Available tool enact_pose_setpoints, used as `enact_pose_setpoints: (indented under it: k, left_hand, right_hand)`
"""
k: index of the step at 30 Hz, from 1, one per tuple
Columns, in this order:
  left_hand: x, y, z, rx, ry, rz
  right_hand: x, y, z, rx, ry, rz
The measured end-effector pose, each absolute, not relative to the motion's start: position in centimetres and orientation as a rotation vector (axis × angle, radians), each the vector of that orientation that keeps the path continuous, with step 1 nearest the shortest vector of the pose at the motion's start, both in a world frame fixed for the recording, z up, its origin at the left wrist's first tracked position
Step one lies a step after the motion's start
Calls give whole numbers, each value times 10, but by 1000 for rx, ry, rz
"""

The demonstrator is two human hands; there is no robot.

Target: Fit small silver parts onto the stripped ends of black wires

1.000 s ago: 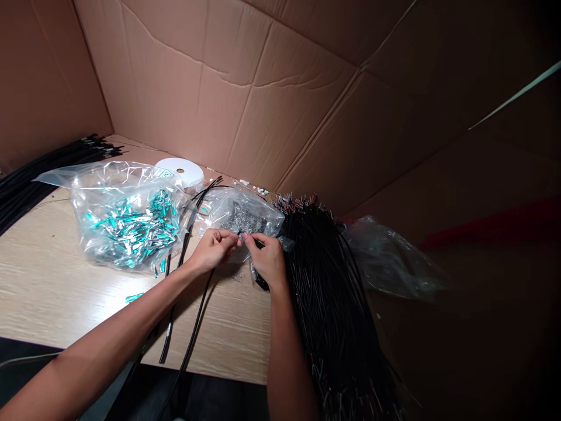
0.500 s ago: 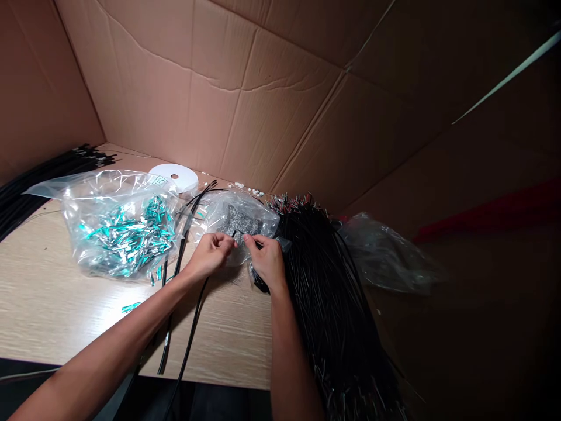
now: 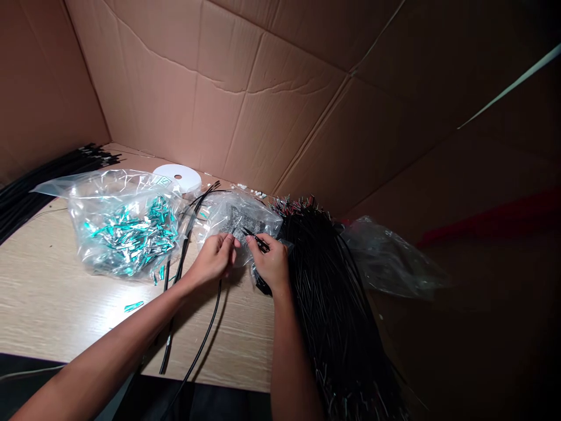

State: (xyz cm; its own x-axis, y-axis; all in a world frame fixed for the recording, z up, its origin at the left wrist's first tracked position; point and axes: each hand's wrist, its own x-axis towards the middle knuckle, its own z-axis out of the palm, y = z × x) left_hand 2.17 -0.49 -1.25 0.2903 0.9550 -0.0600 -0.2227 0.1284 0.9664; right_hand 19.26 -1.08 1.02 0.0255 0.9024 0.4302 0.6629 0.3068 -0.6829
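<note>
Hand status: L hand (image 3: 214, 256) pinches a black cable (image 3: 216, 305) betw. thumb and fingers; a short end projects above the grip. R hand (image 3: 272, 263) grips a slim, dark, tweezer-like tool (image 3: 262, 242), tip directed twd. the cable end, apparently w/o contact.

Location: cable end sits in front of the small clear bag (image 3: 214, 210) of grey pcs.; the remainder curves down over the worktop (image 3: 245, 351) and past its front edge.

Handling (est.): cable lt. wt., flexible but springy; jacket smooth, prob. slightly slippery. Any exposed conductors at the end would be fragile; end detail too small to confirm. Recommended hold: on the jacket, just below the end, w/ the free length supported to limit drag. Tool: lt., stiff; hold mid-body, fingers clear of tip.

Markings: large clear bag (image 3: 87, 257), L side, has a small framed print nr. its upper edge; text n/legible. No brand readable on cable or tool.
</note>
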Motion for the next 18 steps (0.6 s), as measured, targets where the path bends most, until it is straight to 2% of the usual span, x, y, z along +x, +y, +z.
enact_pose_setpoints:
  k: [7, 18]
  left_hand:
    - [16, -2, -6, 903, 743, 964]
    - [19, 0, -14, 1181, 841, 1020]
  right_hand:
    - [188, -10, 5, -1392, -1749, 325]
    - [187, -10, 6, -1431, -1817, 293]
